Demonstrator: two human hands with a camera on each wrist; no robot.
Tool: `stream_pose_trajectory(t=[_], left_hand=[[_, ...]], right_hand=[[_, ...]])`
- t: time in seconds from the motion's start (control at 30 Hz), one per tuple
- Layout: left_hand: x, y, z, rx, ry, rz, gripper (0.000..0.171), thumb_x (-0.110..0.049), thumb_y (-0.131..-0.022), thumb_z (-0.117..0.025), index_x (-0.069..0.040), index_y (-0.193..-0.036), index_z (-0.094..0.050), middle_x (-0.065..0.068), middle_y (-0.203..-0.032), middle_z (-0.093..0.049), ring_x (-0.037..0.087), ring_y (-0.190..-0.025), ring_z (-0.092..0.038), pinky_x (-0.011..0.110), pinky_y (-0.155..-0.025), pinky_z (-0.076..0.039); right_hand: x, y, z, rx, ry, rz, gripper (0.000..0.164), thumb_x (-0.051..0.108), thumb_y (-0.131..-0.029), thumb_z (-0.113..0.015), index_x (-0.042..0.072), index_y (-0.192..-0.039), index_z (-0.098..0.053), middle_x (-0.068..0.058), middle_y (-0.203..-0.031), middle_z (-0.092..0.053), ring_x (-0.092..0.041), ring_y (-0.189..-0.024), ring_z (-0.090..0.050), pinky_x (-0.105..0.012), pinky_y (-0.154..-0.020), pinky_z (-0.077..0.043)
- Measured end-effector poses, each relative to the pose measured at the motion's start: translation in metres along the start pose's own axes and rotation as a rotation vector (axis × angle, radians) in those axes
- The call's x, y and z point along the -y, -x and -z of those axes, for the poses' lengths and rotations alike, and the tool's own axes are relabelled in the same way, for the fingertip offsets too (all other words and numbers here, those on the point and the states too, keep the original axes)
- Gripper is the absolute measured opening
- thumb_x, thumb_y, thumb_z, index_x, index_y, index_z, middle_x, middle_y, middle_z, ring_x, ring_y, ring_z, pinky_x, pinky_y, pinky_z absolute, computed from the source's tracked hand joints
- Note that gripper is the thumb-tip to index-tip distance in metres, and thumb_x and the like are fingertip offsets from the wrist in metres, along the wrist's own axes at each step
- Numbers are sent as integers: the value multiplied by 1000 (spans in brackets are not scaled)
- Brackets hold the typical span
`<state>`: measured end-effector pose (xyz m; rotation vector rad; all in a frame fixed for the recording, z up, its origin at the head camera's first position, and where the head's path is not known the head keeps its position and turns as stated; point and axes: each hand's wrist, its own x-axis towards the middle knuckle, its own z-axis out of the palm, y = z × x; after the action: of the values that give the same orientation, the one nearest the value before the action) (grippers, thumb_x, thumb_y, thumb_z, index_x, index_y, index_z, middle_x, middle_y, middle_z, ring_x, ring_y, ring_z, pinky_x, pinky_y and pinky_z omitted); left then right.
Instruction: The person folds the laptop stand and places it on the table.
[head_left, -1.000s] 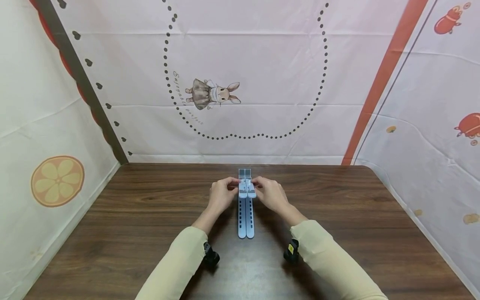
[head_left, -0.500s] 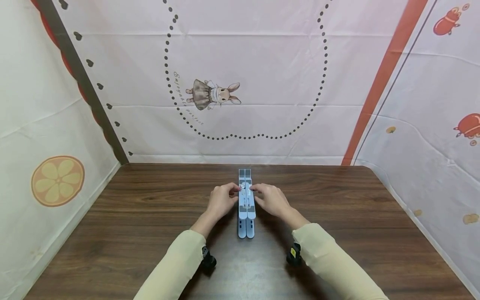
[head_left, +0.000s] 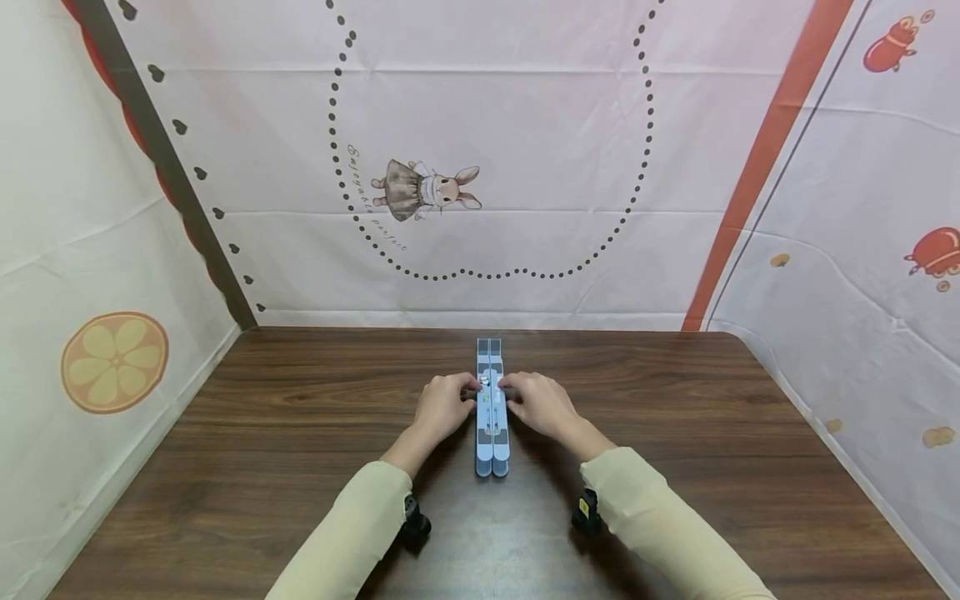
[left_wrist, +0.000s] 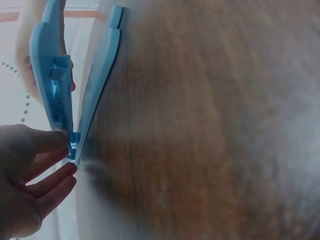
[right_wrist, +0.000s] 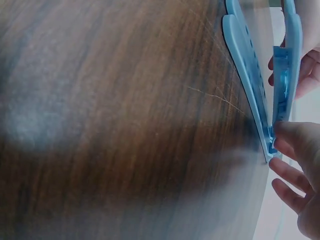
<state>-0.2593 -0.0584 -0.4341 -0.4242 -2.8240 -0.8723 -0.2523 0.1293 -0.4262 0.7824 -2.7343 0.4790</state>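
Observation:
A light blue folding laptop stand (head_left: 492,408) lies lengthwise on the table, its two long bars side by side. In the left wrist view its upper bars (left_wrist: 45,75) slant away from the lower bars (left_wrist: 102,65), forming a narrow V that meets at the hinge end. My left hand (head_left: 442,407) holds the stand's left side near the hinge with its fingertips; its lower fingers are spread apart. From the other side my right hand (head_left: 543,404) holds the right upper bar (right_wrist: 287,75) the same way. The exact finger contact is partly hidden.
The dark wooden table (head_left: 300,500) runs back to a pale printed cloth (head_left: 525,167). More cloth hangs along the left and right sides. A black wrist camera (head_left: 416,525) sits below each sleeve, over the table.
The stand's upper bars have swung down toward me, over the lower bars, narrowing the gap between them. Both hands have shifted slightly nearer and lower with them.

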Motion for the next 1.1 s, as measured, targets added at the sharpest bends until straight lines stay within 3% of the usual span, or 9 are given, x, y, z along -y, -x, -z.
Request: stream_pose_trajectory(t=[0.23, 0.67, 0.9, 1.1], left_hand=[[0, 2, -3, 38, -106, -25, 22, -10, -77, -73, -17, -98, -69, 3, -102, -69, 23, -97, -64, 40, -80, -52], [-2, 4, -1, 87, -160, -50, 22, -17, -85, -64, -18, -107, -68, 1, -108, -67, 19, -93, -64, 38, -75, -53], [0, 11, 11, 155, -164, -112, 29, -21, -87, -62, -14, -115, -64, 6, -119, -62, 25, -112, -56, 43, -93, -46], [8, 18, 26, 126, -222, -132, 31, -26, -88, -60, -15, -117, -62, 6, -121, -60, 26, -113, -55, 43, -93, -45]], right_hand=[[1, 3, -1, 8, 24, 15, 25, 12, -81, -69, 10, -106, -67, -4, -104, -68, -19, -88, -64, -34, -71, -53], [0, 8, 0, 4, 42, 46, 26, 19, -85, -65, 10, -109, -66, -6, -109, -65, -21, -92, -63, -36, -74, -53], [3, 12, 7, 58, 46, 74, 33, 22, -86, -64, 8, -115, -62, -9, -114, -64, -25, -99, -62, -40, -78, -52], [2, 15, 21, 53, 76, 65, 34, 27, -88, -61, 11, -118, -61, -7, -116, -62, -26, -105, -59, -43, -84, -49]])
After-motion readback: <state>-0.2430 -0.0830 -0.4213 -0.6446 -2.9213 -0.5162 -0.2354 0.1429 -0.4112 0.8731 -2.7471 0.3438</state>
